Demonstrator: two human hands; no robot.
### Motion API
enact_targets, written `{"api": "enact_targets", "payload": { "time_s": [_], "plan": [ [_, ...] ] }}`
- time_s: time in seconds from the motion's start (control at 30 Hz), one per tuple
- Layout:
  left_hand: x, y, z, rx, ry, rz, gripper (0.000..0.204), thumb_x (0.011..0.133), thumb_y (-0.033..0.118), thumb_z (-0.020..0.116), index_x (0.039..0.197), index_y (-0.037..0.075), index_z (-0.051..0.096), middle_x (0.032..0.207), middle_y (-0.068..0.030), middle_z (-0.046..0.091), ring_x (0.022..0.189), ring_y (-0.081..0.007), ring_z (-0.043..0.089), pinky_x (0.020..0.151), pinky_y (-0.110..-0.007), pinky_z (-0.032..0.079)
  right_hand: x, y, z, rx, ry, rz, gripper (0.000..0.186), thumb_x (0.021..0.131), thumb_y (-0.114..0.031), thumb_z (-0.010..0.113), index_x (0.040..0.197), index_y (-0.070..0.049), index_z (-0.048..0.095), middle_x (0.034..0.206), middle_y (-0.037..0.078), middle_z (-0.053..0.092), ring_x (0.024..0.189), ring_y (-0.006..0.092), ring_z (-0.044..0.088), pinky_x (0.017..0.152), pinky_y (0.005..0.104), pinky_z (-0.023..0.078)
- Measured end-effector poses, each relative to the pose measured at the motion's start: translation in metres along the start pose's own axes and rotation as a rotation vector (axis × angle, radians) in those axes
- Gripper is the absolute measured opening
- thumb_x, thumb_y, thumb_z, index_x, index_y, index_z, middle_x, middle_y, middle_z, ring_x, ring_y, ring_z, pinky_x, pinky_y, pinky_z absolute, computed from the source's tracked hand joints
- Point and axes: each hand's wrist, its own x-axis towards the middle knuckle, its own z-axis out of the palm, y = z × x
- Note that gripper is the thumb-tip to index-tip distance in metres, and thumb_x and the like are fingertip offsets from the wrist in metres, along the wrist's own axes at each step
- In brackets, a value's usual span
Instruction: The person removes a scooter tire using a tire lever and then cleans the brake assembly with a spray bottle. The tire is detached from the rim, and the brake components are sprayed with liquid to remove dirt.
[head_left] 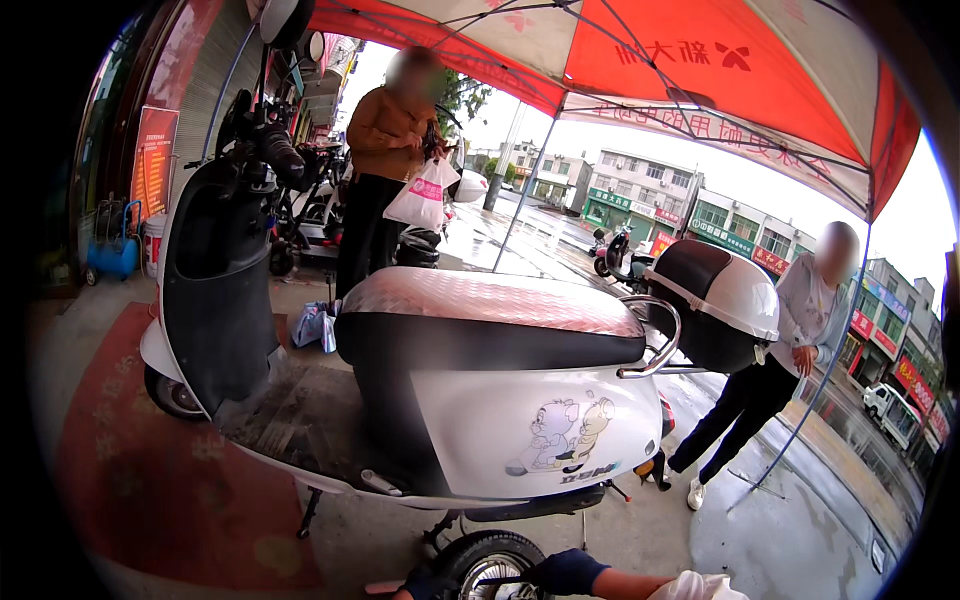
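Note:
At the lower edge a small wheel with a black tyre (pixel 490 545) and silver hub lies below the white electric scooter (pixel 500 425). My right hand (pixel 567 572), in a dark blue glove, is at the wheel's right side, closed around something; a thin dark bar seems to run from it across the hub. My left hand (pixel 428 582), also in a dark glove, is at the wheel's left side. Shadow and the picture's edge hide its fingers. Next to it lies a small reddish strip (pixel 383 588). The scooter stands above both hands, its quilted pink seat cover (pixel 490 295) on top.
A person in a brown top (pixel 385 130) stands behind the scooter with a white plastic bag (pixel 420 197). Another person in a light jacket (pixel 810 310) is at the right, near a canopy pole (pixel 812 405). A blue compressor (pixel 115 250) and red mat (pixel 150 470) lie left.

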Motion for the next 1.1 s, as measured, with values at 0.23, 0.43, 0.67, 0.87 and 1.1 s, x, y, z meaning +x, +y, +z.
{"api": "enact_targets", "payload": {
  "time_s": [0.23, 0.43, 0.67, 0.87, 1.1],
  "plan": [
    [-0.001, 0.01, -0.008, 0.124, -0.031, -0.019, 0.061, 0.061, 0.034, 0.081, 0.111, 0.004, 0.061, 0.103, -0.0143, 0.065, 0.095, -0.0262, 0.062, 0.084, -0.037, 0.048, 0.041, -0.022, -0.022, -0.147, 0.05, -0.077, 0.023, 0.081, -0.019, 0.051, 0.097, -0.021, 0.068, 0.091, 0.002, 0.069, 0.081, 0.0228, 0.068, 0.059, 0.0408, 0.054],
    [-0.015, 0.019, -0.004, 0.223, 0.016, -0.03, 0.053, 0.062, 0.034, 0.079, 0.105, 0.005, 0.066, 0.099, -0.0162, 0.067, 0.092, -0.0276, 0.064, 0.081, -0.038, 0.05, 0.077, -0.018, -0.022, -0.095, 0.173, -0.1, 0.018, 0.079, -0.022, 0.052, 0.081, -0.015, 0.069, 0.081, 0.011, 0.067, 0.072, 0.0293, 0.067, 0.062, 0.0411, 0.053],
    [-0.016, 0.018, -0.01, 0.095, 0.115, 0.008, 0.046, 0.059, 0.022, 0.076, 0.1, 0.003, 0.066, 0.097, -0.0155, 0.066, 0.087, -0.0267, 0.063, 0.077, -0.037, 0.05, 0.051, -0.025, -0.089, -0.14, 0.04, -0.05, 0.018, 0.08, -0.028, 0.054, 0.093, -0.02, 0.065, 0.078, 0.006, 0.067, 0.073, 0.0272, 0.066, 0.061, 0.0414, 0.051],
    [-0.032, 0.065, -0.013, 0.068, 0.158, -0.07, 0.045, 0.054, 0.008, 0.078, 0.096, 0.0, 0.065, 0.088, -0.011, 0.067, 0.08, -0.0231, 0.063, 0.074, -0.035, 0.05, 0.048, -0.03, -0.087, -0.105, 0.026, -0.003, 0.025, 0.089, -0.025, 0.048, 0.108, -0.028, 0.063, 0.08, 0.006, 0.067, 0.074, 0.0264, 0.066, 0.059, 0.04, 0.052],
    [-0.033, 0.065, -0.011, 0.346, 0.079, 0.066, 0.044, 0.054, 0.006, 0.078, 0.096, 0.002, 0.066, 0.085, -0.0111, 0.067, 0.077, -0.0214, 0.063, 0.069, -0.034, 0.05, 0.062, -0.038, -0.071, -0.239, 0.078, -0.086, 0.02, 0.083, -0.019, 0.05, 0.099, -0.02, 0.063, 0.071, 0.008, 0.065, 0.061, 0.0264, 0.064, 0.049, 0.0411, 0.049]
  ]
}}
